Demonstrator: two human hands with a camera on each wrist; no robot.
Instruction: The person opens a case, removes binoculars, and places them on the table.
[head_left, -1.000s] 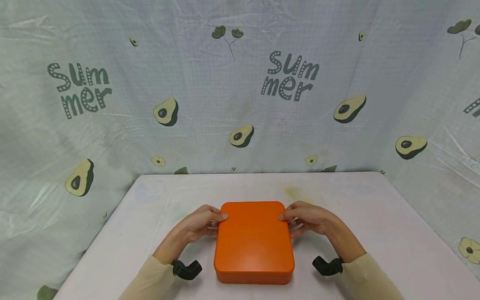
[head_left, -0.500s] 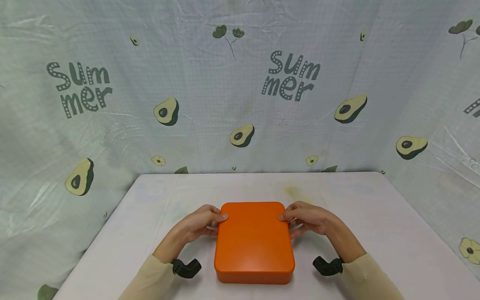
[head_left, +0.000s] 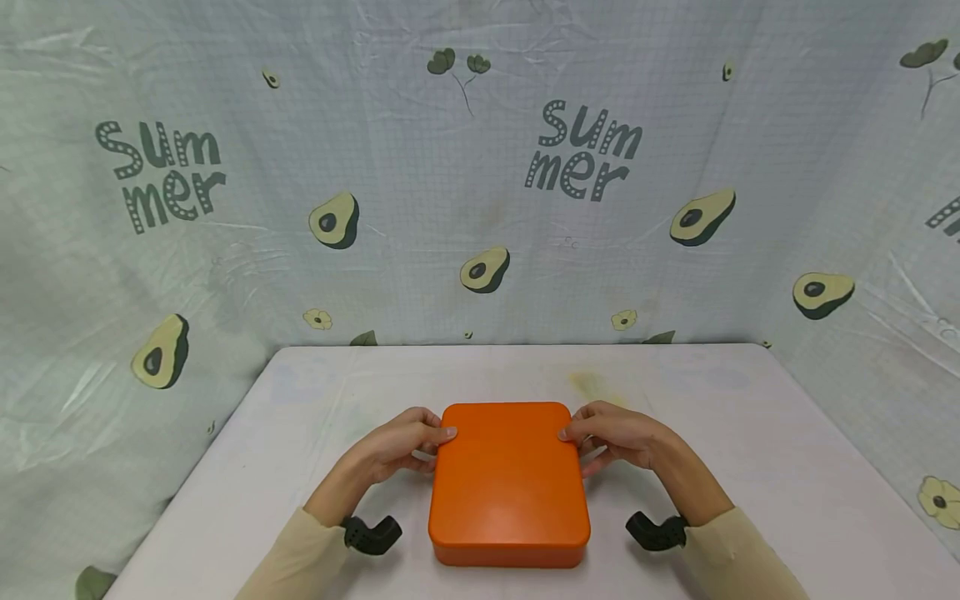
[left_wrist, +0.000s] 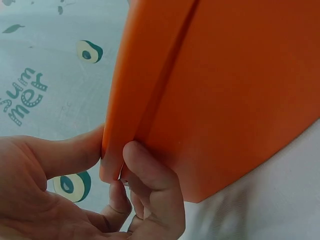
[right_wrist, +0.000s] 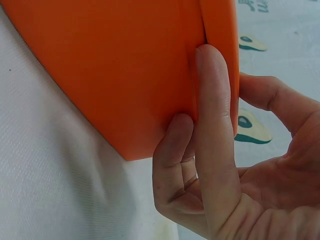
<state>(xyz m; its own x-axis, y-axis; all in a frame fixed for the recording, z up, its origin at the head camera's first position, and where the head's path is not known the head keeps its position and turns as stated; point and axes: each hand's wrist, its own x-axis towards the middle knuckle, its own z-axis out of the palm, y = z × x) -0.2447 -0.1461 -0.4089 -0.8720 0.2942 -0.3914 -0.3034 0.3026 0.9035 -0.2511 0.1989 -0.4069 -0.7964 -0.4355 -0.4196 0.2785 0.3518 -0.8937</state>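
An orange rectangular box [head_left: 510, 555] lies on the table with its smooth lid [head_left: 510, 475] on top. At the lid's far left corner my left hand [head_left: 401, 446] pinches the edge, thumb on top and fingers along the side. My right hand [head_left: 615, 435] holds the far right corner in the same way. In the left wrist view, a fingertip [left_wrist: 137, 152] presses at the seam under the lid's rim. The right wrist view has the index fingertip [right_wrist: 210, 57] along that seam. What is inside the box is hidden.
The white table [head_left: 322, 392] spreads around the box, with a faint yellow stain [head_left: 588, 386] toward the back. A curtain [head_left: 420, 150] printed with avocados hangs behind and at the sides. Black wrist mounts [head_left: 372, 536] sit near each beige sleeve.
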